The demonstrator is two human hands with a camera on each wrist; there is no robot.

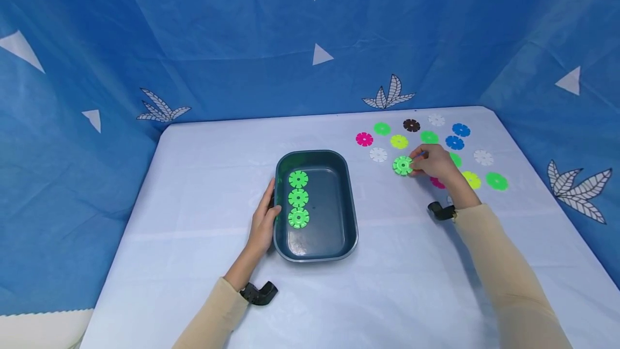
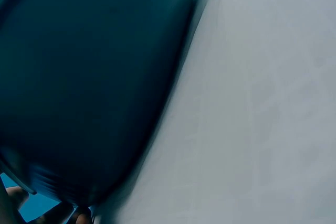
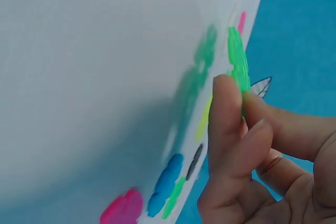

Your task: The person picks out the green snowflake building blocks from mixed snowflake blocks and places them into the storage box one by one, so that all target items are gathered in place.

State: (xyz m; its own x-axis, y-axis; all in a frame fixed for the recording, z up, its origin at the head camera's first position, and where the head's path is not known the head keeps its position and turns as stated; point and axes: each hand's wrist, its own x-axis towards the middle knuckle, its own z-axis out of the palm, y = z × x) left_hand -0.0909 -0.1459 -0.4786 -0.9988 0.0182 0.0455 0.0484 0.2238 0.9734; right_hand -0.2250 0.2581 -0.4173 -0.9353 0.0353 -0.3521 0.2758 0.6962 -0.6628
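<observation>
A dark teal plastic basin (image 1: pixel 317 241) stands on the table; three green snowflake discs (image 1: pixel 298 198) lie in a column along its left side. My left hand (image 1: pixel 261 225) holds the basin's left side, thumb at the rim and fingers along the outer wall; in the left wrist view the fingertips (image 2: pixel 58 213) show only at the bottom edge. Over the table on the right, my right hand (image 1: pixel 436 163) pinches a green snowflake disc (image 1: pixel 402 165) between thumb and fingers. Seen edge-on in the right wrist view, this green disc (image 3: pixel 239 59) is raised above the tabletop.
Flat snowflake discs lie scattered around my right hand: pink (image 1: pixel 364 139), yellow (image 1: pixel 399 141), brown (image 1: pixel 411 125), blue (image 1: pixel 461 130), white (image 1: pixel 483 157) and green (image 1: pixel 497 181), with several more. The white-covered table (image 1: pixel 203 176) meets a blue curtain (image 1: pixel 242 42) at the back and sides.
</observation>
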